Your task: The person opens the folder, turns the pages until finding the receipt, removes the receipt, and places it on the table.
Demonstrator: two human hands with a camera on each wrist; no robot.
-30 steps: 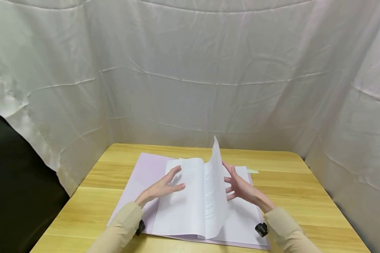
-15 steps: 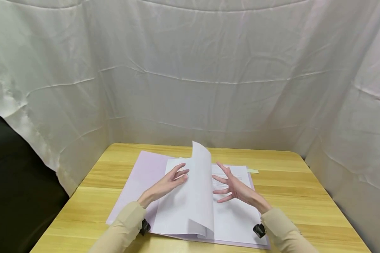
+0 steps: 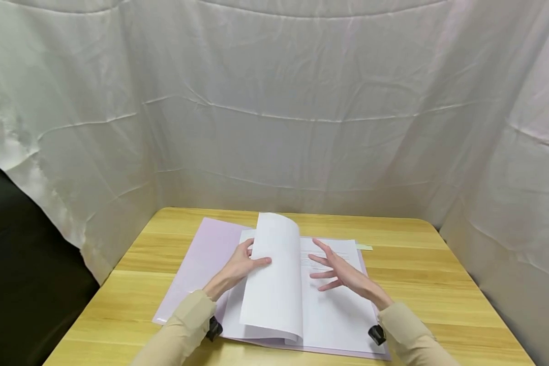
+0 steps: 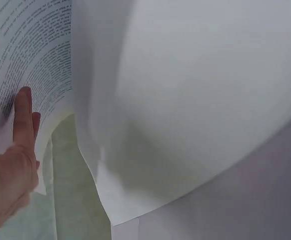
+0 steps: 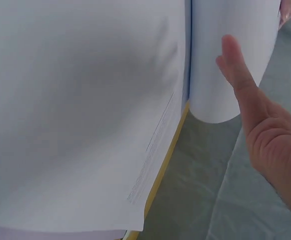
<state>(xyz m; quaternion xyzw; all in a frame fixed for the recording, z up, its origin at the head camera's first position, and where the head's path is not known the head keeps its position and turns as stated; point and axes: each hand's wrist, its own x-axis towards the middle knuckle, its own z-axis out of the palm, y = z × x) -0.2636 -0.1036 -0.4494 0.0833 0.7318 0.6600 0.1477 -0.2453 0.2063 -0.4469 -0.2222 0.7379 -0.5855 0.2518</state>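
Observation:
A lilac folder (image 3: 210,244) lies spread on the table, with a stack of white printed sheets in it. My left hand (image 3: 238,267) holds the outer edge of a curled, raised page (image 3: 274,274), its thumb on the blank face and its fingers behind. In the left wrist view, fingers of that hand (image 4: 20,145) lie against lines of print. My right hand (image 3: 343,269) hovers with spread fingers above the right-hand page (image 3: 336,320), which carries some lines of text near its top. The right wrist view shows this hand (image 5: 270,125) beside the curved page, holding nothing.
The wooden table (image 3: 430,295) extends around the folder on all sides. A pale yellow-green tab (image 3: 364,247) sticks out at the folder's upper right. Grey curtains (image 3: 302,112) hang behind and at both sides; something black (image 3: 23,264) shows at the left.
The raised page has swung from upright over to the left, away from my right hand. My left hand has taken hold of its edge. My right hand has drawn back slightly, fingers spread.

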